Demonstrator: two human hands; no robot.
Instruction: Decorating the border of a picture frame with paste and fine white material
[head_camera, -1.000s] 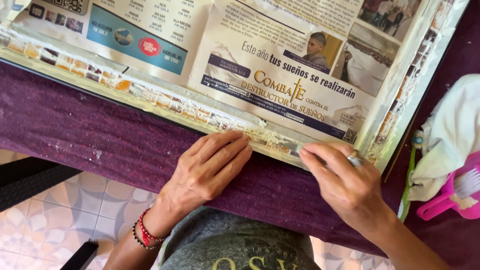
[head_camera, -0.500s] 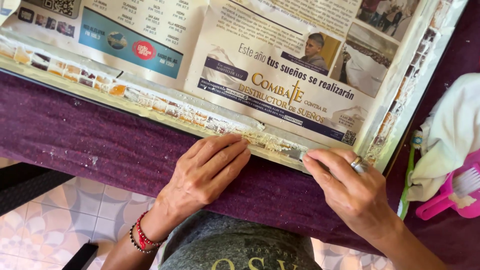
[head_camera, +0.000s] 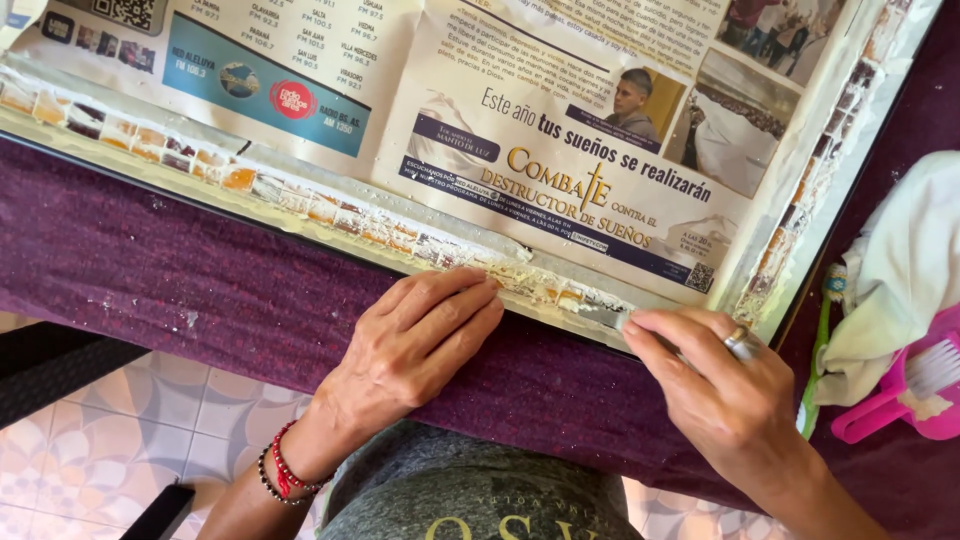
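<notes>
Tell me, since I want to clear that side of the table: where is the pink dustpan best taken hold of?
Take the pink dustpan by its handle end, which points left toward the green toothbrush. Come from the near table edge, beside the right hand: the handle lies free on the purple cloth, while the white rag drapes over the pan's far side.

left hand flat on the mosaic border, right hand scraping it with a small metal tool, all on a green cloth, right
Not quite: the cloth is purple, not green, as the head view shows. The rest holds: the left hand rests on the mosaic border and the right hand works a small metal tool along it.
</notes>
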